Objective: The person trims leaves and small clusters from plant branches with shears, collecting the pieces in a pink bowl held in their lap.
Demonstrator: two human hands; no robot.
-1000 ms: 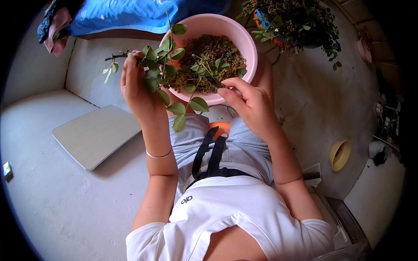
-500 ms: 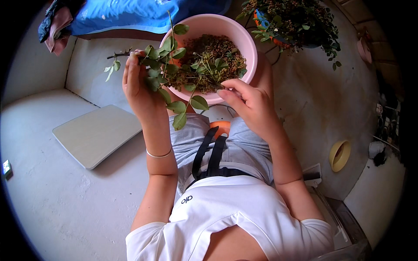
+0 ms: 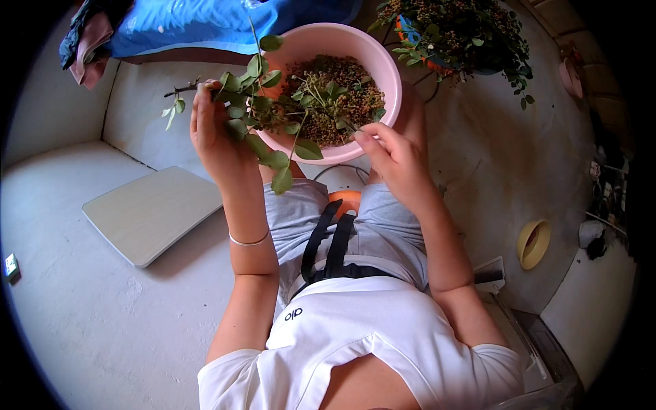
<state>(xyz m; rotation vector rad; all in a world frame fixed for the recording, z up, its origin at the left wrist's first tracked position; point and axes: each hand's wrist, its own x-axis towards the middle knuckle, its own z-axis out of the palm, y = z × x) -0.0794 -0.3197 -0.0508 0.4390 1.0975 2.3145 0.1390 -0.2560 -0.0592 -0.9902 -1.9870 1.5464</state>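
Observation:
My left hand (image 3: 210, 130) grips a leafy branch (image 3: 236, 126) by its dark stem, its fingers curled round it. The branch reaches across the near left rim of a pink tub (image 3: 390, 82), with green leaves hanging below and small clusters toward the tub. Inside the tub lies a heap of small reddish-brown berries (image 3: 316, 74) with some green stalks and leaves. Over the tub's near right rim, my right hand (image 3: 396, 154) is closed, thumb against fingers. A small dark tip juts from its pinch; what it belongs to is hidden.
At the far right, another container (image 3: 410, 31) overflows with berry-bearing branches (image 3: 465, 34). Blue cloth (image 3: 184, 26) covers something at the far left. A flat grey-beige panel (image 3: 154, 212) lies left of my legs. A yellow bowl (image 3: 534, 244) is on the right.
My right hand has shifted slightly right, away from the branch. The branch has dipped and moved a little left in my left hand, which stays nearly still.

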